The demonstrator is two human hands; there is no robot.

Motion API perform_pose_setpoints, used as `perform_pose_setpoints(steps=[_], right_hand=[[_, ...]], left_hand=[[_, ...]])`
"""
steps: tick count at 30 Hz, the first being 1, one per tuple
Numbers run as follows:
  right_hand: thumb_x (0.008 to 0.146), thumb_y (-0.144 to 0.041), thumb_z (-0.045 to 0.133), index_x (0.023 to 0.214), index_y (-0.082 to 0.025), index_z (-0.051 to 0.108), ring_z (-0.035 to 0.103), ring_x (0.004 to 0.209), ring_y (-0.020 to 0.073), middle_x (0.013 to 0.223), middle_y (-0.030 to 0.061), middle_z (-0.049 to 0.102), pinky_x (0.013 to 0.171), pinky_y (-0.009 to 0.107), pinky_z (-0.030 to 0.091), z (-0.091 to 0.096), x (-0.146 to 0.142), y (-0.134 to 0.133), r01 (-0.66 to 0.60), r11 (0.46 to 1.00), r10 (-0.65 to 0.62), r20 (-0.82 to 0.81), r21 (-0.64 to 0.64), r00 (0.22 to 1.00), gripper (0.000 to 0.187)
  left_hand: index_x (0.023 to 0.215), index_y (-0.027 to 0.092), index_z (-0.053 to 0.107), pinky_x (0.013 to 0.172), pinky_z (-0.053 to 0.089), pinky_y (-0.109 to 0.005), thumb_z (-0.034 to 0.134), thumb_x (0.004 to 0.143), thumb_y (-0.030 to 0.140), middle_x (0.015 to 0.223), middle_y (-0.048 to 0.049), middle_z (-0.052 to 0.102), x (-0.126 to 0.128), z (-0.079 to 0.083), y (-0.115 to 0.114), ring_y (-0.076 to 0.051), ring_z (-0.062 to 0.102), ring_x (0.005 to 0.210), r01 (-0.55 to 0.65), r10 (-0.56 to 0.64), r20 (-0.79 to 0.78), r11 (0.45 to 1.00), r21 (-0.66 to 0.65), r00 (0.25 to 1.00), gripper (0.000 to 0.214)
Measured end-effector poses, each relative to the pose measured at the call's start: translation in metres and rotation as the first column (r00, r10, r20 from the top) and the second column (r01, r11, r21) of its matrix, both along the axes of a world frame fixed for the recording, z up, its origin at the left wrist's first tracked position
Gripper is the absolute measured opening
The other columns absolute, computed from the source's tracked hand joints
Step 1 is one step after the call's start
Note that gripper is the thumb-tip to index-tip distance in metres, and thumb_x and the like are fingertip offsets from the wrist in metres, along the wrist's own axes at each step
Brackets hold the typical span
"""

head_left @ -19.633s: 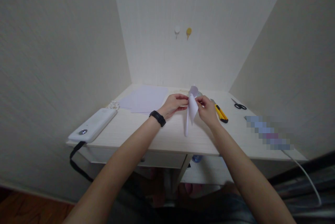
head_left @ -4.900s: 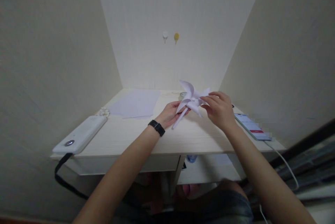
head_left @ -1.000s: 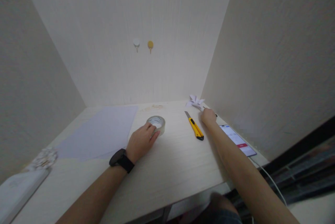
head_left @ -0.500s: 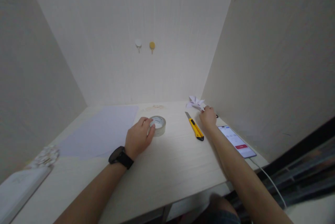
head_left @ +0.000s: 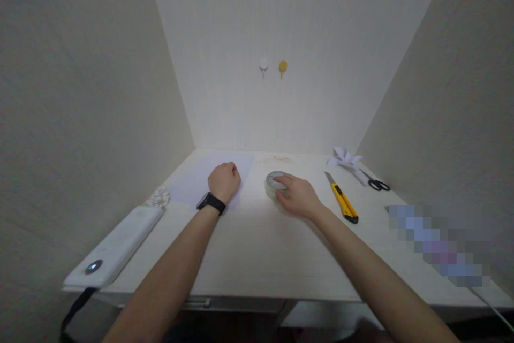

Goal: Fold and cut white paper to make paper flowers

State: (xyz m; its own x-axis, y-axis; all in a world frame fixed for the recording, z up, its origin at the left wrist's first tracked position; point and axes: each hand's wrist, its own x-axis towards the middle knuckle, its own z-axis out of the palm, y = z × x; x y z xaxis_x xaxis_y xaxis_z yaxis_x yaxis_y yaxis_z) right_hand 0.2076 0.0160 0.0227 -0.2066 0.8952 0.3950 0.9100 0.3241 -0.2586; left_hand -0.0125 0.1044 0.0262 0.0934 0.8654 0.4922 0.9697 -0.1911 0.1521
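Head view: your right hand [head_left: 299,197] is at the tape roll [head_left: 270,187] near the centre of the frame. Fingers reach over the roll's right side toward its opening, with the thumb at the near side. The hand meets the roll, but you cannot tell whether it is pinching the wall or only touching it.

Note the orientation: the roll lies flat on the table [head_left: 249,257], just left of your right palm. Its ring faces up, so it presents no long axis across the tabletop. Your right hand is the nearer one; the left is apart from the roll, on the other side.

Your left hand [head_left: 224,181] is curled over the paper sheets [head_left: 190,177], left of centre. Its fingertips are out of sight; you cannot tell whether it is clenched or grasping anything. A black watch [head_left: 212,203] circles that wrist.

Right of your right hand, locate the yellow cutter [head_left: 344,203], blade to the upper left, butt to the lower right. Beyond it lie the paper pinwheel [head_left: 344,158] and, beside its stick, the black-handled scissors [head_left: 377,184].

At the lower left of the frame, locate the white device [head_left: 120,244]; on the back wall, upper centre, two hooks [head_left: 283,66].
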Motion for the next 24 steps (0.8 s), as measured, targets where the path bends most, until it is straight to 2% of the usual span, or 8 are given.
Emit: perform_pose_setpoints(steps=[3,6,9,11,13,16,20,24], right_hand=[[0.093,-0.026,0.044,0.128,-0.019,0.061,0.064,0.111,0.0238,0.128,0.0098,0.066,0.095,0.034,0.047,-0.014,0.005,-0.005,0.045,0.997,-0.045,-0.009,0.069,0.999,0.039],[0.090,-0.022,0.048,0.131,-0.020,0.059,0.063,0.112,0.0245,0.131,0.0103,0.065,0.094,0.034,0.048,-0.021,0.010,-0.009,0.032,0.997,-0.033,0.013,0.076,0.999,0.043],[0.083,-0.018,0.052,0.134,-0.021,0.057,0.065,0.108,0.0254,0.132,0.0096,0.064,0.092,0.035,0.049,-0.022,0.011,-0.010,0.049,0.998,-0.051,0.042,0.034,0.998,0.051],[0.081,-0.016,0.052,0.128,-0.019,0.061,0.066,0.105,0.0254,0.128,0.0102,0.066,0.091,0.034,0.049,-0.022,0.010,-0.008,0.067,0.998,-0.068,0.057,0.015,0.996,0.048],[0.082,-0.015,0.050,0.115,-0.016,0.067,0.066,0.102,0.0243,0.119,0.0108,0.069,0.091,0.032,0.048,-0.023,0.011,-0.005,0.072,0.997,-0.072,0.058,0.009,0.996,0.038],[0.083,-0.014,0.048,0.103,-0.015,0.070,0.066,0.100,0.0225,0.111,0.0110,0.070,0.092,0.029,0.047,-0.026,0.013,0.000,0.078,0.997,-0.078,0.041,0.010,0.996,0.030],[0.086,-0.014,0.046,0.106,-0.014,0.069,0.064,0.106,0.0233,0.118,0.0131,0.067,0.096,0.030,0.045,-0.030,0.022,0.007,0.145,0.989,-0.146,0.043,0.025,0.988,0.030],[0.087,-0.012,0.046,0.117,-0.013,0.064,0.061,0.115,0.0241,0.131,0.0141,0.062,0.101,0.032,0.044,-0.035,0.040,0.017,0.201,0.979,-0.202,0.056,0.014,0.978,0.036]], left_hand=[[0.098,0.014,0.072,0.078,0.046,-0.037,0.038,0.092,0.029,0.100,-0.0149,0.072,-0.003,0.005,-0.003,-0.028,0.065,0.097,-0.030,0.027,-0.081,0.999,-0.028,0.996,0.037],[0.101,0.014,0.073,0.080,0.047,-0.039,0.039,0.093,0.047,0.101,-0.0175,0.072,-0.007,0.013,-0.015,-0.031,0.066,0.098,-0.033,0.008,-0.147,0.985,-0.168,0.989,0.049],[0.105,0.016,0.071,0.080,0.049,-0.039,0.038,0.087,0.071,0.106,-0.0175,0.071,-0.014,0.016,-0.035,-0.033,0.066,0.099,0.064,-0.132,-0.185,0.941,-0.332,0.974,0.067],[0.110,0.018,0.068,0.080,0.049,-0.039,0.044,0.080,0.078,0.112,-0.0174,0.068,-0.021,0.013,-0.049,-0.033,0.066,0.100,0.114,-0.203,-0.215,0.923,-0.367,0.955,0.072],[0.112,0.020,0.066,0.080,0.050,-0.040,0.052,0.079,0.074,0.115,-0.0156,0.067,-0.027,0.008,-0.059,-0.033,0.065,0.101,0.175,-0.279,-0.235,0.907,-0.384,0.931,0.065],[0.110,0.019,0.065,0.081,0.050,-0.040,0.052,0.089,0.056,0.113,-0.0145,0.067,-0.033,0.000,-0.066,-0.031,0.066,0.102,0.230,-0.323,-0.247,0.911,-0.342,0.913,0.044],[0.098,0.015,0.067,0.078,0.050,-0.038,0.044,0.097,0.037,0.103,-0.0152,0.069,-0.034,-0.005,-0.070,-0.028,0.068,0.093,0.208,-0.296,-0.298,0.933,-0.293,0.907,0.032],[0.092,0.014,0.067,0.074,0.050,-0.038,0.042,0.099,0.029,0.093,-0.0156,0.071,-0.035,-0.004,-0.076,-0.028,0.069,0.087,0.244,-0.352,-0.366,0.919,-0.310,0.861,0.031]])
